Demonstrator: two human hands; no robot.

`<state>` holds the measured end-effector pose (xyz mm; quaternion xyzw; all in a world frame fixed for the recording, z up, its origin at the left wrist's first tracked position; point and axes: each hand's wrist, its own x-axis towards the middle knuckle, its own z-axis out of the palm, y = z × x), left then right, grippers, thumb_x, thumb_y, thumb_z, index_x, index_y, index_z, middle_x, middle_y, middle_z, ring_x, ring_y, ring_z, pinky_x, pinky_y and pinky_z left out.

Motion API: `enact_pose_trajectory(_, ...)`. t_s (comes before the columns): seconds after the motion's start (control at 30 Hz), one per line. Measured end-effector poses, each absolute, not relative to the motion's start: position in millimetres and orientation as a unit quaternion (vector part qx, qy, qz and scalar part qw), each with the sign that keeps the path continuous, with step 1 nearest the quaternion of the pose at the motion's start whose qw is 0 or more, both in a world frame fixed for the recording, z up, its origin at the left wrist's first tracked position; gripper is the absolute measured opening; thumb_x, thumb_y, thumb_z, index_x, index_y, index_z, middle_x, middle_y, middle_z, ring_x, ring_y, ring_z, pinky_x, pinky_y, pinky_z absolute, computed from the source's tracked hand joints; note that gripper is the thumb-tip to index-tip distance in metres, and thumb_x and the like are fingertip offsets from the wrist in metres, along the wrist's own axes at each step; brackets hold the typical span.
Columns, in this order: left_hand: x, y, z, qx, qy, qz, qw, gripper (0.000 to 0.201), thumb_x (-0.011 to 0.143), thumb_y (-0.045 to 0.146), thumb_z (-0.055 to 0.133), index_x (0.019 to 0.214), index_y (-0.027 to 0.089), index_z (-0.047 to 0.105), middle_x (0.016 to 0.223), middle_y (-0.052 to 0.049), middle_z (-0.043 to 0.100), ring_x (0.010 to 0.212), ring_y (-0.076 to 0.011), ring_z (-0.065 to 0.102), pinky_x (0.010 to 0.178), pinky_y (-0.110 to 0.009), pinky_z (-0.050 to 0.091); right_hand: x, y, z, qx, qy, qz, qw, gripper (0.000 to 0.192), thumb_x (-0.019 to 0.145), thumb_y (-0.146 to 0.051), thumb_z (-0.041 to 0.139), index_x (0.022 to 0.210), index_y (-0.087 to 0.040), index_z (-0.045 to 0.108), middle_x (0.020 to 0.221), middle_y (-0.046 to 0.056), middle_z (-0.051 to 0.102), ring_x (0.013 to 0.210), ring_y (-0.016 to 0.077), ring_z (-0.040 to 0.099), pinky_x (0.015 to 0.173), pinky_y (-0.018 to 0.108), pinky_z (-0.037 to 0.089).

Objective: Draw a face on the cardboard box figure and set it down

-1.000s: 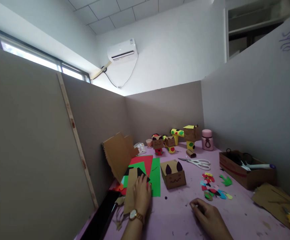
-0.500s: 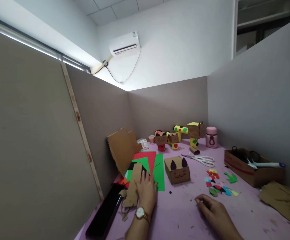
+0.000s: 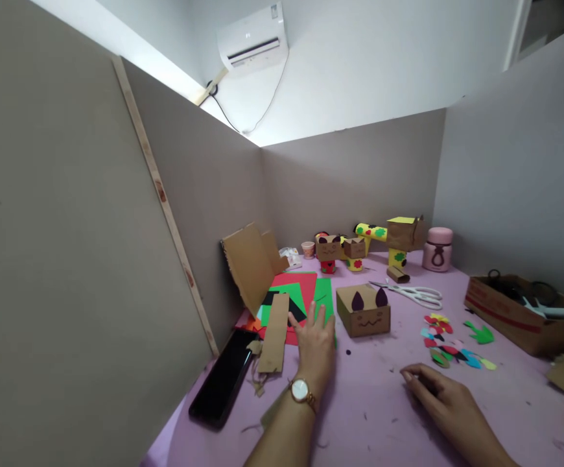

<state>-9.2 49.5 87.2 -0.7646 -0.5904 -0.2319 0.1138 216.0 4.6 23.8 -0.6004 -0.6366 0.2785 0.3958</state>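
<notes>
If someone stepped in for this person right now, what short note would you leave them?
Left hand: flat on the coloured paper sheets, beside the cardboard strip, holding nothing.
Right hand: resting on the pink table, fingers curled; cannot tell if it holds anything.
Done: cardboard box with ears and face stands by the sheets.
Left: loose paper cutouts lie unused; scissors behind them.

A pink table (image 3: pixel 369 415) is carrying everything. A black phone (image 3: pixel 223 388) is lying at its near left edge, with a cardboard strip (image 3: pixel 275 332) and a stack of coloured paper sheets (image 3: pixel 301 292) just beyond. A cardboard box with a drawn face (image 3: pixel 364 311) is sitting in the middle. White scissors (image 3: pixel 415 294) and small paper cut-outs (image 3: pixel 450 340) are lying to its right, and an open cardboard tray (image 3: pixel 515 314) is resting at the far right. Decorated cardboard figures (image 3: pixel 360 243) and a pink jar (image 3: pixel 437 249) are standing along the far edge.
</notes>
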Motion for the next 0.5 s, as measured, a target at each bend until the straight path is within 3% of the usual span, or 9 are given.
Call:
enact_pose_trajectory(0.27, -6.7, 45.2, 89.0, -0.784, -0.549, -0.270, 0.104, 0.030, 0.096, 0.009, 0.046, 0.111, 0.027, 0.064, 0.138, -0.007, 0.060, 0.139, -0.0309, 0.040, 0.106, -0.080, 0.012, 221.0, 4.5, 29.1, -0.652, -0.573, 0.266, 0.419, 0.053, 0.072, -0.070, 0.047, 0.090, -0.023, 0.065, 0.058, -0.002, 0.061, 0.059, 0.0201, 0.058, 0.060, 0.030, 0.042)
enact_pose_trajectory(0.5, -9.5, 42.2, 93.6, -0.786, -0.533, -0.298, 0.094, 0.032, 0.095, 0.004, 0.044, 0.106, 0.025, 0.066, 0.135, -0.009, 0.062, 0.136, -0.0333, 0.044, 0.102, -0.085, 0.004, 219.1, 5.0, 30.9, -0.666, -0.554, 0.219, 0.449, 0.049, 0.075, -0.066, 0.047, 0.090, -0.022, 0.064, 0.060, 0.000, 0.065, 0.066, 0.0215, 0.060, 0.066, 0.030, 0.045)
